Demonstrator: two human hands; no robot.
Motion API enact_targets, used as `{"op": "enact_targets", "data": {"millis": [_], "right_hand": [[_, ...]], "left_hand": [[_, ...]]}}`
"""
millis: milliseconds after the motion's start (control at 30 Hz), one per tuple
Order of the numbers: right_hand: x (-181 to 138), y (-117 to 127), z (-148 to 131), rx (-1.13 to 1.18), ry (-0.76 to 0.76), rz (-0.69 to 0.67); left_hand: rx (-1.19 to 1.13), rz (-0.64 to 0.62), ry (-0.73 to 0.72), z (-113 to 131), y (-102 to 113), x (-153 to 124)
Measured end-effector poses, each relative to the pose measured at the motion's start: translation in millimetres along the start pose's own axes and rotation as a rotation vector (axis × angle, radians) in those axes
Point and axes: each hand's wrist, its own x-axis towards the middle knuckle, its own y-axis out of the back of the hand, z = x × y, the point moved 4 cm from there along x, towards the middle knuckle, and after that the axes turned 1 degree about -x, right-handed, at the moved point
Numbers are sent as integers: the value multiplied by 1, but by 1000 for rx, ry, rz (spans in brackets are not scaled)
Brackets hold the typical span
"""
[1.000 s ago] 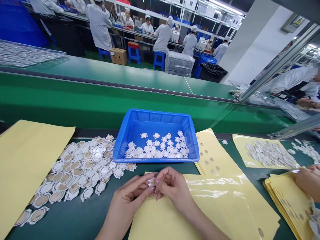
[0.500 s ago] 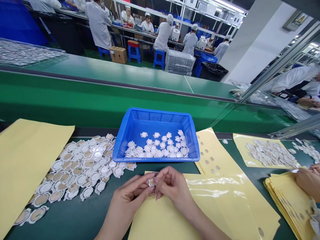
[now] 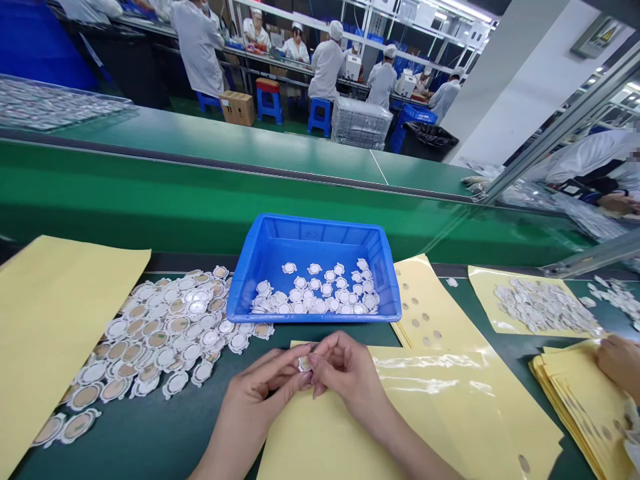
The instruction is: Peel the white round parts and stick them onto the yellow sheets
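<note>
Between my two hands is a small round white-rimmed disc (image 3: 304, 363), pinched at the fingertips. My left hand (image 3: 267, 387) is closed on its left side, and my right hand (image 3: 345, 370) grips it from the right with thumb and forefinger. Both hands hover over a yellow sheet (image 3: 425, 400) with a glossy top. Just beyond them stands a blue plastic bin (image 3: 313, 319) with many similar white discs (image 3: 315, 303) lying mostly along its near side. To the left, a heap of larger round white-rimmed pieces (image 3: 165, 333) with tan centres is spread on the green table.
A yellow sheet (image 3: 65, 320) covers the far left. Yellow sheets with round spots (image 3: 417, 300) lie right of the bin. Farther right are a disc pile (image 3: 545, 307) on paper and a co-worker's hand (image 3: 620, 360) on a yellow stack (image 3: 575, 400). A green ledge (image 3: 250, 147) runs behind.
My hands keep the same pinch on the disc, with hardly any movement. At the right, the co-worker's hand has shifted slightly over the yellow stack.
</note>
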Motion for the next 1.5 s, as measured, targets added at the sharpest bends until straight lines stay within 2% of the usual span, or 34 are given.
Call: {"op": "enact_targets", "data": {"millis": [1033,1500], "right_hand": [[1,-1,0,-8,-12,13],[0,-1,4,-51,54,-19]], "left_hand": [[22,15,32,1,1,0],[66,30,54,-4,3,0]]}}
